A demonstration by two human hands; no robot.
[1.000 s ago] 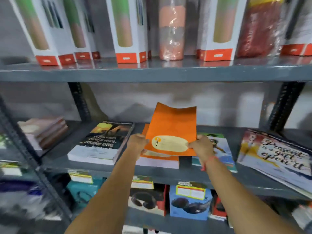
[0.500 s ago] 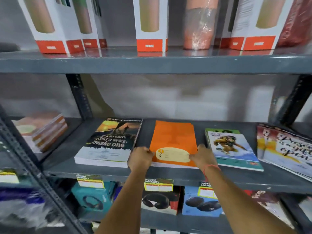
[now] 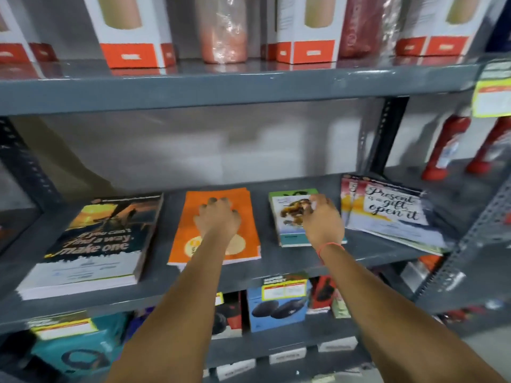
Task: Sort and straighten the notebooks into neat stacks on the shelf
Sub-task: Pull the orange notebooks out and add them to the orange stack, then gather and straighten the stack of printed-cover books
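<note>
Change first: a second ago we held the orange notebook [image 3: 215, 225] up off the shelf in both hands; half a second ago it was laid on its stack. Now the left hand [image 3: 218, 221] lies flat on its cover, fingers spread and pressing, gripping nothing. The right hand [image 3: 322, 221] has left the orange stack and sits over the cartoon-cover notebooks [image 3: 297, 217] just to the right, fingers loosely curled and touching the cover, not closed on anything we can see. We judge the orange stack is about done and the cartoon stack comes next.

Near to far:
- Lower shelf, nearest: the blue box [image 3: 276, 305] pictures dark rounded items; the teal box [image 3: 74, 352] at left is blurred. The actual contents of both are hidden.
- Middle shelf [image 3: 276, 261], left to right: dark quote notebooks [image 3: 94, 244], a thick stack, roughly square to the edge; orange stack; cartoon stack; then the "Present is a gift" notebooks [image 3: 387, 214], fanned and skewed, overhanging toward the right near corner. That pile looks like the biggest job left.
- Far right, same level: red bottles [image 3: 448, 150], upright.
- Top shelf, farthest: white-and-orange boxes [image 3: 132, 31] with cut-out windows showing tan cylinders inside, and a plastic-wrapped pinkish cylinder [image 3: 224, 29] standing between them.
</note>
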